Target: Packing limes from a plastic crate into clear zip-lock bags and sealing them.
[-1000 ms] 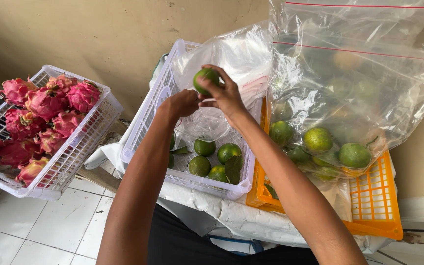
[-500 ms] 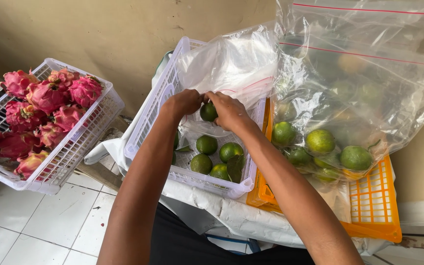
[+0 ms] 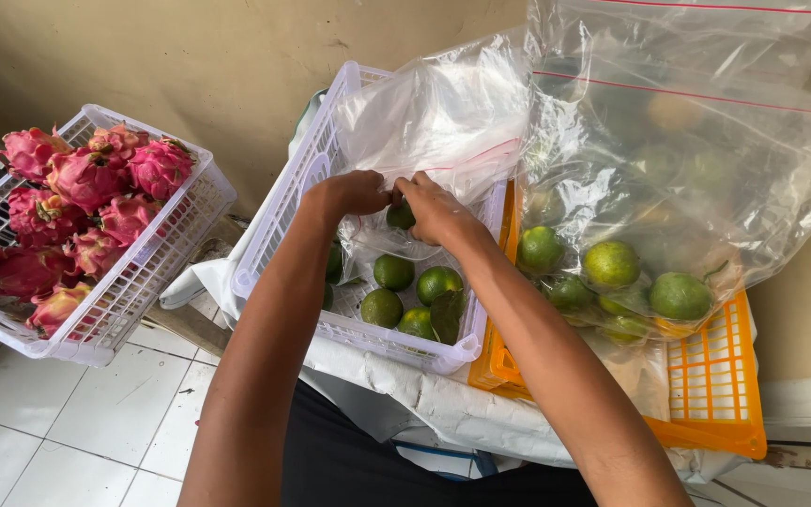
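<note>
Both my hands meet over a white plastic basket [image 3: 283, 211]. My left hand [image 3: 354, 192] and my right hand [image 3: 434, 208] pinch the mouth of a small clear plastic bag [image 3: 434, 117] that lies in the basket. A green citrus fruit [image 3: 400, 216] shows just between and below the fingers, inside the bag's opening. Several loose green citrus fruits [image 3: 394, 272] lie on the basket floor under my hands.
A large clear bag [image 3: 696, 122] of green citrus fruits [image 3: 610, 264] sits in an orange crate [image 3: 715, 376] on the right. A white basket [image 3: 133, 282] of pink dragon fruits [image 3: 86, 178] stands at the left. White tiled floor [image 3: 68, 422] lies below, a beige wall behind.
My right hand held a green fruit up above the bag a second ago. It has come down, the fruit now sits in the bag's mouth, and both hands have closed on the bag's edge.
</note>
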